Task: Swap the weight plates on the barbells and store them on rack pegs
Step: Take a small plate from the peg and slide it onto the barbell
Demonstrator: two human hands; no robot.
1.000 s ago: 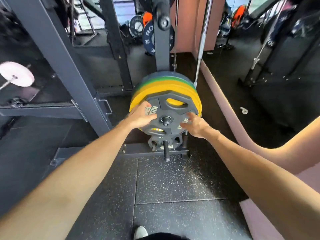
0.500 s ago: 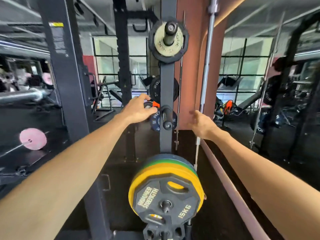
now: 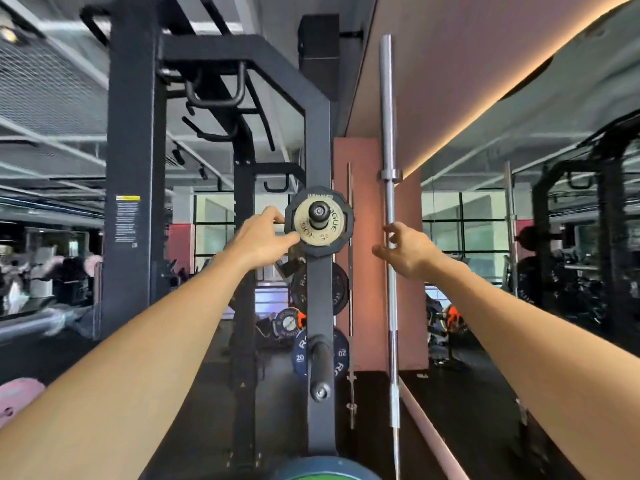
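Up on the top peg [image 3: 318, 212] of the rack upright [image 3: 320, 306] sit the small plates: a worn pale plate [image 3: 320, 221] in front of a black plate [image 3: 347, 233]. The left hand [image 3: 261, 239] is at their left edge, thumb laid against the pale plate's rim, fingers [image 3: 273, 213] curled round the edge of the black one. Over to the right, the right hand [image 3: 410, 249] hangs in the air, fingers [image 3: 391, 230] loosely bent and spread, holding nothing, just in front of the upright silver barbell [image 3: 389, 202]. Lower down, an empty peg [image 3: 320, 367] juts toward us, a blue plate [image 3: 341, 355] behind it. At the bottom edge, a blue-and-green plate [image 3: 325, 471] peeks in.
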